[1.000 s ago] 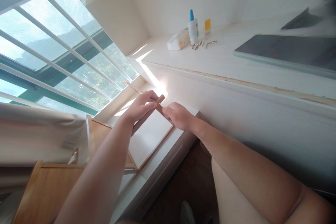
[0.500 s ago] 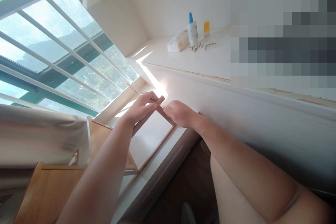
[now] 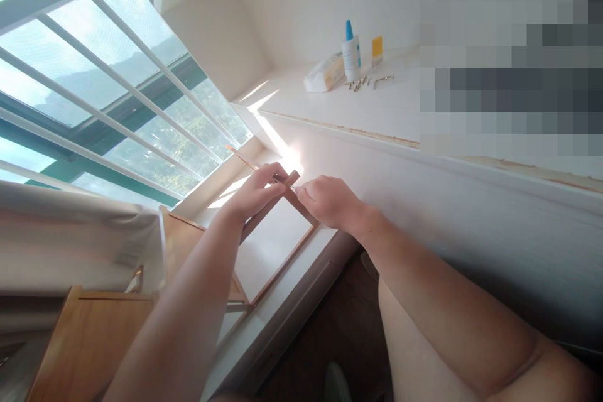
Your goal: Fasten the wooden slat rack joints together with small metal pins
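i seem to be working a slim metal piece [image 3: 293,189] at the corner where the bars of a brown wooden frame [image 3: 262,216] cross; screw or tool tip, i cannot tell. the next move, i judge, calls for a firm hold on the wood and the metal kept in line. my left hand [image 3: 258,193] pinches the frame by that corner, my right hand [image 3: 332,201] closes around the metal just to its right, so the corner lies between them. a blue-capped bottle [image 3: 351,58] stands farther off on the worktop [image 3: 400,110]
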Motion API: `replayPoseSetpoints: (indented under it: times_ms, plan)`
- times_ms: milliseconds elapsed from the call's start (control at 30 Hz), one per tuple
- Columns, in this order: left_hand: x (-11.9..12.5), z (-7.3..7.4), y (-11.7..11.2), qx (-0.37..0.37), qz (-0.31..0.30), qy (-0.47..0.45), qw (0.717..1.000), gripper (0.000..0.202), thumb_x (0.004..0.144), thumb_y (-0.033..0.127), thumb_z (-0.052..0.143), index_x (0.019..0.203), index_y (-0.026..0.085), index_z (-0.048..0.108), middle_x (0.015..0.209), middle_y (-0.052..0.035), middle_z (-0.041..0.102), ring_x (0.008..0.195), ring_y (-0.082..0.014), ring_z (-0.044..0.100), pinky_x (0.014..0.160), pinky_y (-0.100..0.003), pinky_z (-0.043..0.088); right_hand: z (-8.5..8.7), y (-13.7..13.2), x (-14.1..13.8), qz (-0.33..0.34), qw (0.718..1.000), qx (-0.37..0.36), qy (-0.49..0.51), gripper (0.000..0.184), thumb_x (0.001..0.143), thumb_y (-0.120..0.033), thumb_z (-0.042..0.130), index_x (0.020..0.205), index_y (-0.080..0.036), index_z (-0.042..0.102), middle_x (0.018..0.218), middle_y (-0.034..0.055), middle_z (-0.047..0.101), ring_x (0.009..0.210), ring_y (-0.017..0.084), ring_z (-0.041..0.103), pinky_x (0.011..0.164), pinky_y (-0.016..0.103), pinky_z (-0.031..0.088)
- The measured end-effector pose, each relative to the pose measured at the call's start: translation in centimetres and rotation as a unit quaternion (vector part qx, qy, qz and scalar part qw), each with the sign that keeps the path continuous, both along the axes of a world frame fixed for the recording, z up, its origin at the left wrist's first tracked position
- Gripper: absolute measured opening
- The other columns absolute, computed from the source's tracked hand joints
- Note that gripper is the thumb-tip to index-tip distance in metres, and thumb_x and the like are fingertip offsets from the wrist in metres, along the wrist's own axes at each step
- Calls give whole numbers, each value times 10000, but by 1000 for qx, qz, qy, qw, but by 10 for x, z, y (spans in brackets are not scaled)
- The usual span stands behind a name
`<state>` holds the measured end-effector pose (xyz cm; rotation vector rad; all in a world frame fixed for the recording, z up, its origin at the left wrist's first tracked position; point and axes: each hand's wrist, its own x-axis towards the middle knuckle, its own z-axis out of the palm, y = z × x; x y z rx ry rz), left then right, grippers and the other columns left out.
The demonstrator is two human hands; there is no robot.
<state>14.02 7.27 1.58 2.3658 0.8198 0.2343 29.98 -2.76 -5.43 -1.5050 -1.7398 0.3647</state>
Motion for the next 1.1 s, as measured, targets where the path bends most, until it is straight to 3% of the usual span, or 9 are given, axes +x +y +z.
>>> replayPoseSetpoints:
  times_ms: [200,300,600,733,900,967,1100]
  plan:
    - [-1,-1,2,-4,-6,0,1000,127,778,241,502,873,183,563,897,-33,640,926,-227,600,820,-366,475,-1,-1,-5,-11,999,-47,-2,451,966,-334,325,572,-182,483,587,27,523,567,133,393,580,301,200]
    - [-1,-2,3,-10,-8,-3,1000,132,776,247,503,875,182,561,904,-35,639,926,-230,604,822,-372,478,0,-3,-8,-16,998,-58,24,450,961,-344,308,570,-181,463,573,14,508,559,122,393,570,295,216]
    - [-1,-3,3,8,1,-5,1000,139,774,260,511,872,183,571,897,-32,639,926,-227,594,810,-362,473,-10,0,-20,-8,971,-62,232,445,925,-365,333,514,-195,337,479,-19,369,497,97,347,519,280,238]
    - [0,-3,1,8,4,-21,1000,133,757,255,512,841,177,580,872,-37,646,892,-224,601,788,-362,476,-13,1,-26,26,922,-86,376,408,892,-333,364,505,-209,328,436,-34,331,435,85,308,452,265,230]
    - [1,-1,0,-7,-3,-20,1000,118,755,214,507,844,176,574,871,-33,647,871,-211,606,783,-354,468,-13,1,-34,73,808,-139,568,327,846,-307,399,541,-238,303,384,-74,261,340,78,234,348,243,211]
    - [2,-1,1,0,-4,-10,1000,104,759,203,506,838,176,568,858,-24,637,858,-201,601,779,-342,458,-12,0,-37,88,771,-142,615,318,835,-301,407,544,-241,293,368,-80,253,321,78,231,328,234,203]
    - [2,-1,1,6,-7,-4,1000,124,767,199,502,867,175,572,856,-15,627,844,-192,598,766,-328,448,-7,-4,-42,107,722,-148,667,330,831,-292,397,536,-241,260,347,-82,242,299,77,244,324,223,200]
